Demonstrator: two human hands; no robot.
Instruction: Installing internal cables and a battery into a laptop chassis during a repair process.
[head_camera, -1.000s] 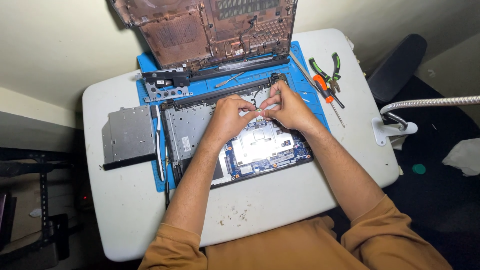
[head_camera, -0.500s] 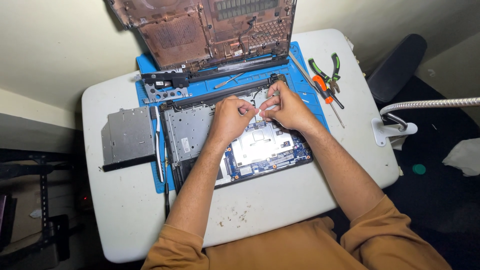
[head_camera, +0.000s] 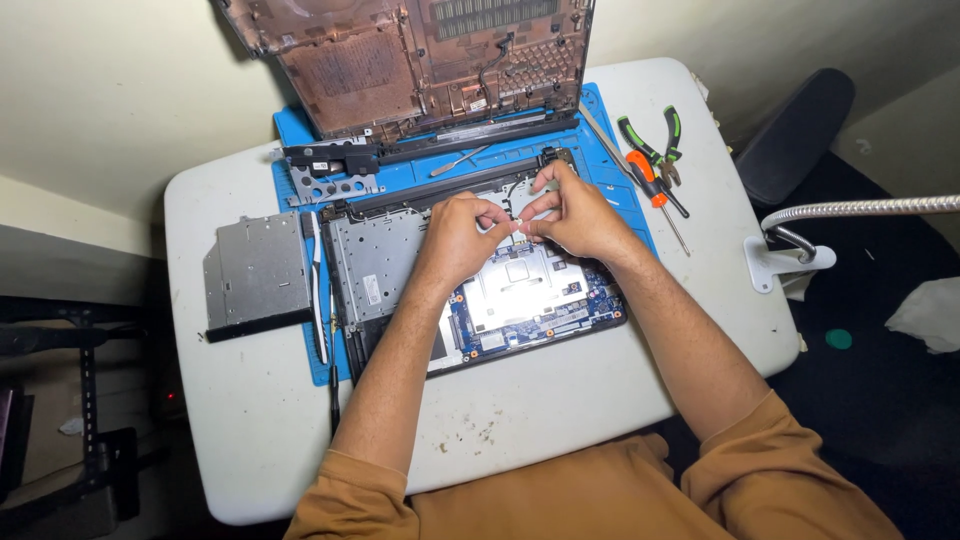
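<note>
— At frame centre, what are my hands doing?
— My left hand (head_camera: 462, 235) and right hand (head_camera: 572, 215) meet over the one opened laptop base (head_camera: 480, 290), fingertips pinched narrowly on something too small to identify.
— Tools?
— One pair of pliers (head_camera: 650, 142), one screwdriver (head_camera: 655, 195) upper right; one optical drive (head_camera: 258, 272) left.

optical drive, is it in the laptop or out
Out. The grey optical drive lies on the white table, left of the opened laptop base, beside the blue mat.
</note>
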